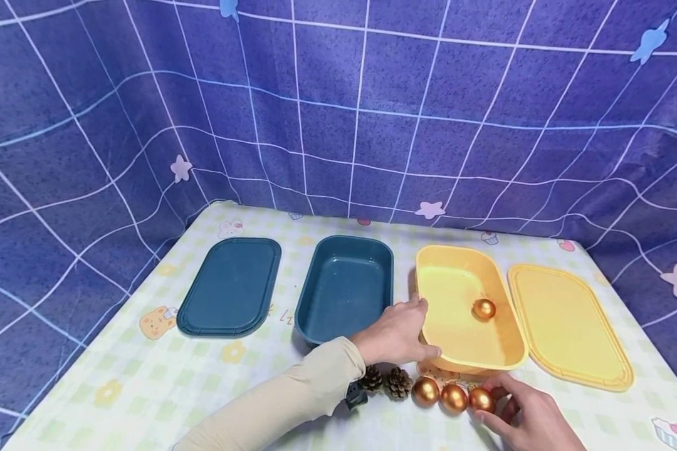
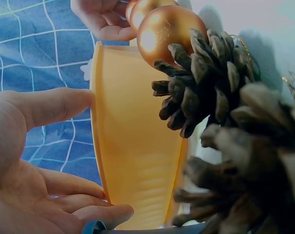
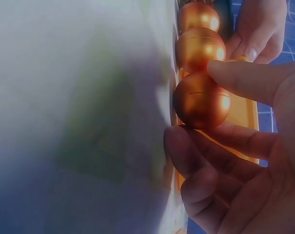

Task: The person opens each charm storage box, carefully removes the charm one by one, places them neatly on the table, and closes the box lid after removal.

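Observation:
My left hand rests at the near left corner of a yellow box. Its fairly straight thumb and fingers touch the box rim, as the left wrist view shows. In front of that box, my right hand pinches a golden Christmas ball between thumb and fingers. This ball ends a row on the cloth, beside two more golden balls, being the middle one. Another golden ball lies inside the yellow box. Two pine cones continue the row leftward, partly below my left wrist.
A dark blue box stands left of the yellow one, and its flat blue lid lies farther left. The yellow lid lies at the right. A checked cloth covers the table; a blue curtain hangs behind.

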`<state>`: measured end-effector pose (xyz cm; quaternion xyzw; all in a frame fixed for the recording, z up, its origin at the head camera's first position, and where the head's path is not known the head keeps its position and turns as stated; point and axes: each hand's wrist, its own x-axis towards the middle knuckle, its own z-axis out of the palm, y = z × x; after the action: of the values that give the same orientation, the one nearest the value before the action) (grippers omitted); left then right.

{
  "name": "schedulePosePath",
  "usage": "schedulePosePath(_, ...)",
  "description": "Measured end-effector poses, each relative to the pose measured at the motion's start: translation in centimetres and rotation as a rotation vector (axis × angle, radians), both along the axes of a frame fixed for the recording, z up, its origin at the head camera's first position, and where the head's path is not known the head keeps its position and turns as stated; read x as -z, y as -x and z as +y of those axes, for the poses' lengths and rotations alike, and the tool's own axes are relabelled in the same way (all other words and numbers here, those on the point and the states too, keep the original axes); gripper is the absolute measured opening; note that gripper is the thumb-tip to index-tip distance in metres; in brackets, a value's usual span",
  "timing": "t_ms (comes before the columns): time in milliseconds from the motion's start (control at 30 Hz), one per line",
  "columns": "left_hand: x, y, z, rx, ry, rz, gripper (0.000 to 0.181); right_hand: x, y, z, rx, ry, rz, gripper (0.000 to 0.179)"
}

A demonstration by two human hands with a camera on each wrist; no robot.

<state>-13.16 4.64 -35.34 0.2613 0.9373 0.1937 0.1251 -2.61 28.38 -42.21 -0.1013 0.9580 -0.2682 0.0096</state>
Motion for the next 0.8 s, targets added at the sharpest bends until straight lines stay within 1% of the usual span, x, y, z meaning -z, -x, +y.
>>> schedulePosePath(133, 0.09, 0.08, 0.04, 0.012, -0.007, 0.012, 0.086, -0.07, -0.09, -0.07, -0.001, 0.008, 0.002, 0.034)
schedulePosePath(367, 0.15, 0.11, 0.02, 0.023, -0.014, 0.057, 0.084, -0.31, 0.04, -0.04, 0.019, -0.011, -0.055, 0.034)
schedulePosePath(567, 0.1, -0.02, -0.05, 0.008, -0.011, 0.031, 0.086, -0.56, 0.27, 0.04, -0.006, -0.003, -0.082, 0.033)
schedulePosePath(733, 0.03, -0.05, -0.05, 0.012, -0.011, 0.041, 0.084, -0.8, 0.53, 0.2, -0.015, -0.003, -0.141, 0.038)
schedulePosePath(800, 0.01, -0.07, -0.04, 0.011, -0.007, 0.042, 0.084, -0.86, 0.58, 0.28, -0.02, -0.005, -0.151, 0.039)
